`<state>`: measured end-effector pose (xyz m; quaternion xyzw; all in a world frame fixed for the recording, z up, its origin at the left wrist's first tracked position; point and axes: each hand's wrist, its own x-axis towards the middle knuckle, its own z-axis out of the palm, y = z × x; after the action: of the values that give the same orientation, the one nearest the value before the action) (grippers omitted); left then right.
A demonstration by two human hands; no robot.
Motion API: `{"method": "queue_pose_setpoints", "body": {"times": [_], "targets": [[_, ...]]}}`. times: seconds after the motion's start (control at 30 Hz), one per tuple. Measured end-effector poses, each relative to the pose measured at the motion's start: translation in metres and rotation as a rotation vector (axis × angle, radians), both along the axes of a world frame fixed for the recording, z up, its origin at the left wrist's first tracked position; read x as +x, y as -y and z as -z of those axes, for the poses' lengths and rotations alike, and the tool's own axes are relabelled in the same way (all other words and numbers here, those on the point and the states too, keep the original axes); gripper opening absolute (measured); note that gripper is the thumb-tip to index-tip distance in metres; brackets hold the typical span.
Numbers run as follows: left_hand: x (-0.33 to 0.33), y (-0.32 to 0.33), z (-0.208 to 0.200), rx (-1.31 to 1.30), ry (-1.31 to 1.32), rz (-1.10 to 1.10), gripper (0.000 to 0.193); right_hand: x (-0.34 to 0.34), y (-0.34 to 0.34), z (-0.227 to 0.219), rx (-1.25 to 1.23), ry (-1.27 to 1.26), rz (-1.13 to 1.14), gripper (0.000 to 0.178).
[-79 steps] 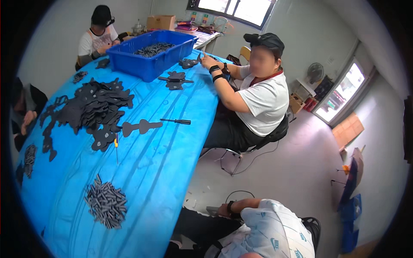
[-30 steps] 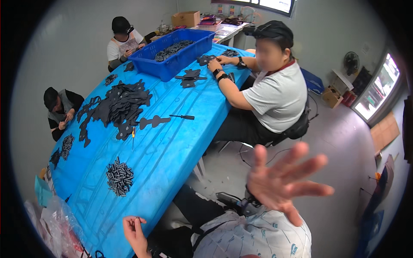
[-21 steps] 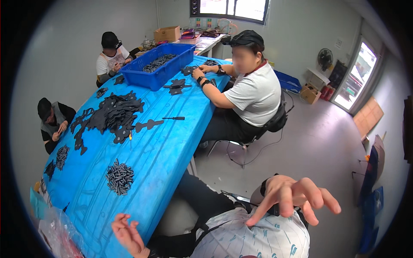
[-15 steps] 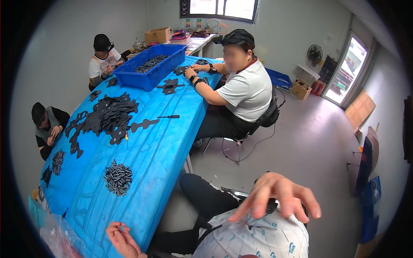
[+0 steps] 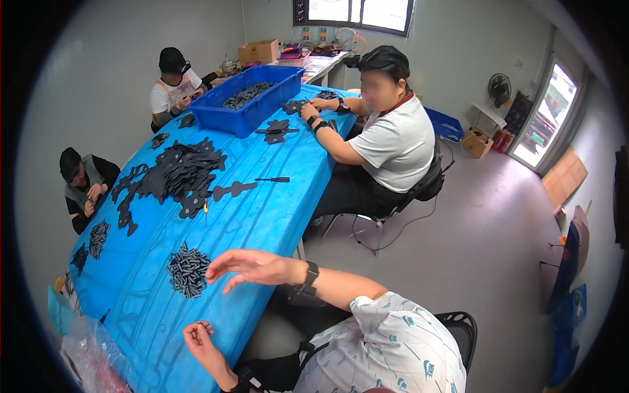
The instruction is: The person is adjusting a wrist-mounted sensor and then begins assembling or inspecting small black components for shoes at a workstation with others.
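Observation:
My right hand (image 5: 252, 267) is stretched out over the near edge of the table, its fingers spread and holding nothing. Its fingertips come close to the right side of a pile of small dark cylinder-shaped pieces (image 5: 187, 272). Nearer to me, my left hand (image 5: 202, 340) is held at the table's edge with its fingers curled together. Whatever may be between those fingertips is too small to make out. Farther up the table lie a yellow-handled screwdriver (image 5: 206, 208), a black-handled screwdriver (image 5: 274, 179) and a heap of flat black lobed pieces (image 5: 180, 171).
A blue sheet (image 5: 246, 216) covers the long table. Toward its far end stands a blue crate (image 5: 226, 121) of dark pieces. One person (image 5: 393, 144) sits at the right; two others work along the left side. A clear plastic bag (image 5: 98, 350) lies at the near left corner.
My right hand has swung left, from beside my body to over the table by the pile. My left hand has shifted slightly right and up, its fingers still curled.

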<state>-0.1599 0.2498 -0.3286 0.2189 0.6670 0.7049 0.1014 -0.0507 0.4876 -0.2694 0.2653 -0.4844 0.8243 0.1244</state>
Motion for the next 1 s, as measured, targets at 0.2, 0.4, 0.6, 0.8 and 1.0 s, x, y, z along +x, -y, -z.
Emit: {"method": "queue_pose_setpoints", "body": {"times": [0.2,0.4,0.6,0.8,1.0], "targets": [[-0.005,-0.004,0.009,-0.017,-0.048,-0.068,0.006,-0.042,-0.015,0.058,0.15,0.184,0.054,0.04],[-0.011,-0.029,0.022,-0.021,-0.04,-0.016,0.007,-0.058,-0.028,0.091,0.201,0.288,0.083,0.029],[-0.014,-0.052,0.04,-0.137,-0.105,-0.067,0.007,-0.057,-0.03,0.106,0.162,0.426,0.106,0.022],[-0.016,-0.054,0.07,-0.127,-0.132,-0.115,0.009,-0.055,-0.028,0.107,0.241,0.41,0.132,0.019],[-0.015,-0.052,0.063,-0.146,-0.062,-0.179,0.012,-0.057,-0.029,0.104,0.211,0.404,0.124,0.016]]}}
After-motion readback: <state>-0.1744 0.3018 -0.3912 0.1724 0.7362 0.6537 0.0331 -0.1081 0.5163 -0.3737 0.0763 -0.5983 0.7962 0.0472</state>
